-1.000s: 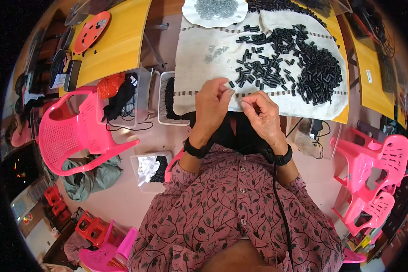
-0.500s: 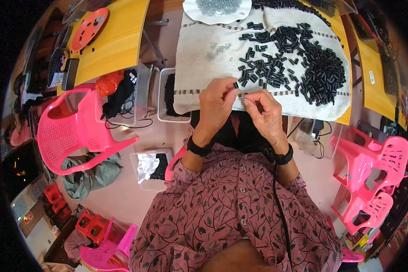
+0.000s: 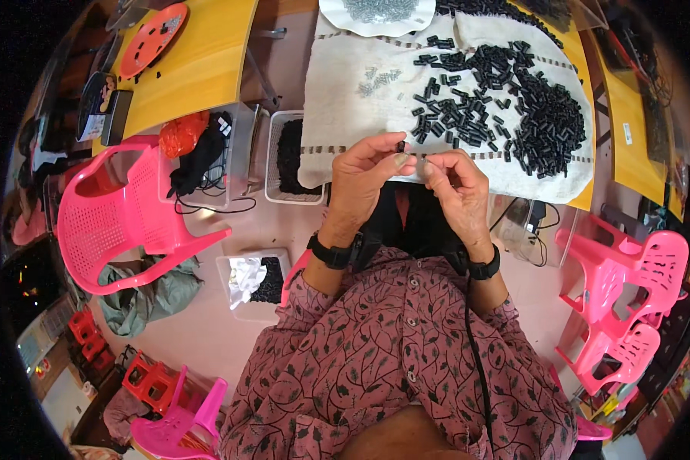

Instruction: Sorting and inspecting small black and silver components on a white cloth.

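Small black piece pinched above a cloth strewn with dark cylinders

We saw the left hand (image 3: 359, 172) with its thumb and forefinger closed on a small black piece (image 3: 401, 146), short and stubby, just over the near edge of a white cloth (image 3: 341, 100). The right hand (image 3: 461, 182) was just beside it, thumb and forefinger drawn together and the other fingers curled; whether anything tiny lay between those tips, we could not tell.

The cloth looked woven and soft, slightly rumpled, with dashed brown bands across it, and it covered most of a yellow surface (image 3: 583, 201). On its right side we found a dense heap of black cylinders (image 3: 548, 126), smooth and faintly glossy, thinning leftward into loose scattered pieces. Left of these lay a small patch of clear pieces (image 3: 377, 80), and beyond it a glossy white plate (image 3: 379, 30) with a wavy rim held many more see-through bits.

Left of the cloth we noted a white plastic basket (image 3: 295, 198) with dark contents, and farther off an oval orange-red plate (image 3: 139, 57) on another yellow table (image 3: 207, 54). Below that stood a pink plastic chair (image 3: 92, 222), its back pierced by small holes.
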A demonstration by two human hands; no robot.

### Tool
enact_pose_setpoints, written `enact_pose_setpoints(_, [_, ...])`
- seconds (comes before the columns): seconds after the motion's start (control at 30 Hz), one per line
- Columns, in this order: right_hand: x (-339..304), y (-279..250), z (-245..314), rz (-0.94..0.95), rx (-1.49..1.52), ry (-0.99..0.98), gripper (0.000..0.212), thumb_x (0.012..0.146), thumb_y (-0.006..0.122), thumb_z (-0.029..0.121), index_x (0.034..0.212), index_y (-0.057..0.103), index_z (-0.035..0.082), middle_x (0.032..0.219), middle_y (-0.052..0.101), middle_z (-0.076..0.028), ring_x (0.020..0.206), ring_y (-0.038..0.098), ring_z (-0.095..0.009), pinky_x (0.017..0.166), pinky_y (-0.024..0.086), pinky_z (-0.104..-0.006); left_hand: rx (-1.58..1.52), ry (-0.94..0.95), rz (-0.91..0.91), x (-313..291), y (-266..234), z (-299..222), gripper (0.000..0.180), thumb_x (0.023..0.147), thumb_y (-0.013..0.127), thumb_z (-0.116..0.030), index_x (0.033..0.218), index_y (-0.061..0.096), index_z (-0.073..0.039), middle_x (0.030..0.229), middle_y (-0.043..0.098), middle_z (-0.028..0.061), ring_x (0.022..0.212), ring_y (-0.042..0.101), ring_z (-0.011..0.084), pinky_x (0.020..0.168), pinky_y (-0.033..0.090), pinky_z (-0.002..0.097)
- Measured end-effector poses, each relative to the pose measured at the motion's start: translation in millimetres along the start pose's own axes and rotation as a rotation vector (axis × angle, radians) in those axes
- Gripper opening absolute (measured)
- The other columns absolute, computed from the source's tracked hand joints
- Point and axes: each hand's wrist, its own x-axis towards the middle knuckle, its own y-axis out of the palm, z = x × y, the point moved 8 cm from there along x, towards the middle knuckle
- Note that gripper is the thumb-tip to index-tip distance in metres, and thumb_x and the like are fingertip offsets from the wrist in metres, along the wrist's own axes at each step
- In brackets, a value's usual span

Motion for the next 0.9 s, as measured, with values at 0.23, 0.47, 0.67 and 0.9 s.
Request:
enact_pose_setpoints(0.23, [0.7,5.7,18.6,0.012,-0.014,-0.039,0.008,0.090,0.067,0.005,0.096,0.065,-0.001,0.085,0.058,-0.002,0.069,0.054,-0.006,0.062,0.045,-0.0205,0.065,-0.033,0.019,-6.7,-1.5,-1.5,0.026,0.090,0.061,0.006,0.116,0.063,0.005,0.102,0.068,0.0119,0.089,0.067,0.0167,0.078,0.057,0.0272])
enact_pose_setpoints(0.47, [1.7,10.1,32.4,0.015,-0.046,-0.094,0.007,0.091,0.065,0.004,0.096,0.065,-0.001,0.086,0.060,-0.003,0.071,0.059,-0.007,0.062,0.047,-0.0218,0.073,-0.022,0.040,-8.5,0.3,1.7,0.022,0.091,0.061,0.005,0.112,0.062,0.005,0.100,0.068,0.0102,0.086,0.066,0.0150,0.074,0.055,0.0259])
enact_pose_setpoints(0.67, [1.1,10.4,38.9,0.017,-0.149,-0.163,0.006,0.090,0.065,0.002,0.095,0.065,-0.001,0.085,0.061,-0.005,0.070,0.062,-0.010,0.060,0.048,-0.0227,0.117,-0.022,0.047,-9.5,4.7,-1.1,0.019,0.092,0.062,0.001,0.111,0.065,0.003,0.093,0.069,0.0064,0.078,0.063,0.0094,0.071,0.053,0.0215])
enact_pose_setpoints(0.9, [-1.0,9.4,47.4,0.023,-0.297,-0.252,0.006,0.088,0.066,0.001,0.094,0.066,0.000,0.083,0.061,-0.007,0.066,0.061,-0.012,0.056,0.047,-0.0240,0.171,-0.008,0.085,-10.5,9.8,-2.6,0.019,0.093,0.060,0.001,0.111,0.066,0.002,0.093,0.069,0.0056,0.078,0.063,0.0087,0.072,0.052,0.0214])
